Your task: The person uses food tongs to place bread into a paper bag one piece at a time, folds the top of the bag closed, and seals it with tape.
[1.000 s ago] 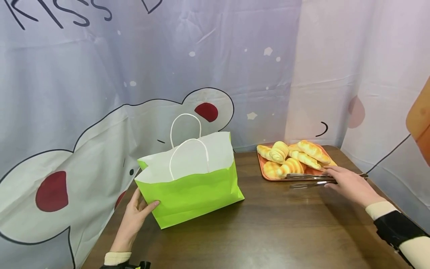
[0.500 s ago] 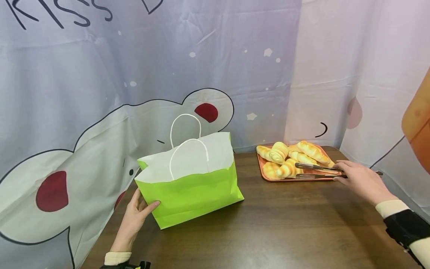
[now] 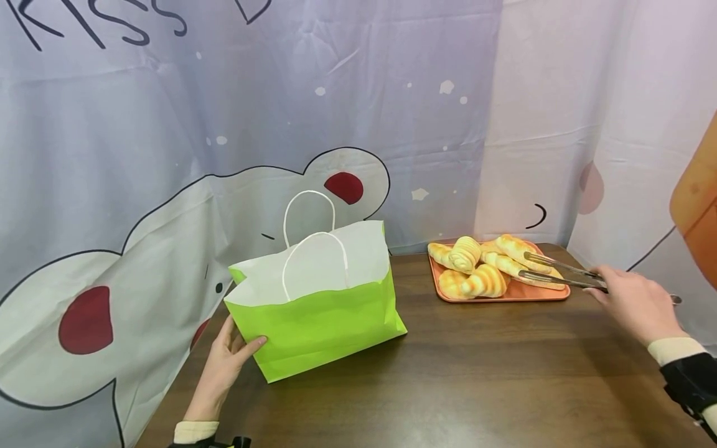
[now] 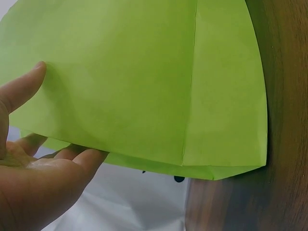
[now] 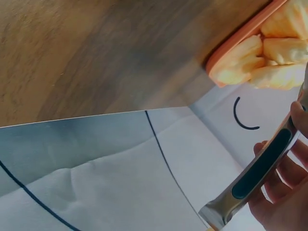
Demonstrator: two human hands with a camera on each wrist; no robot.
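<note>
A lime-green paper bag [image 3: 325, 330] with white inside and two white handles stands upright on the left of the table. My left hand [image 3: 224, 361] holds its left side edge, thumb on the front panel; in the left wrist view the other fingers [image 4: 91, 161] go behind that panel. My right hand [image 3: 641, 305] grips metal tongs [image 3: 562, 280] whose spread tips lie over the right part of an orange tray [image 3: 518, 292]. Croissants and other bread rolls [image 3: 486, 281] pile on it. The right wrist view shows the tongs' teal-inlaid handle [image 5: 262, 163] within the curled fingers.
The brown wooden table [image 3: 448, 386] ends at a printed cloth backdrop [image 3: 437, 137] hanging close behind the bag and tray. More cloth [image 3: 633, 155] hangs on the right, near the right hand.
My right hand has moved right, drawing the tongs back from the front of the tray toward its right side. The tongs' arms show farther apart. My left hand and the bag have stayed put.
</note>
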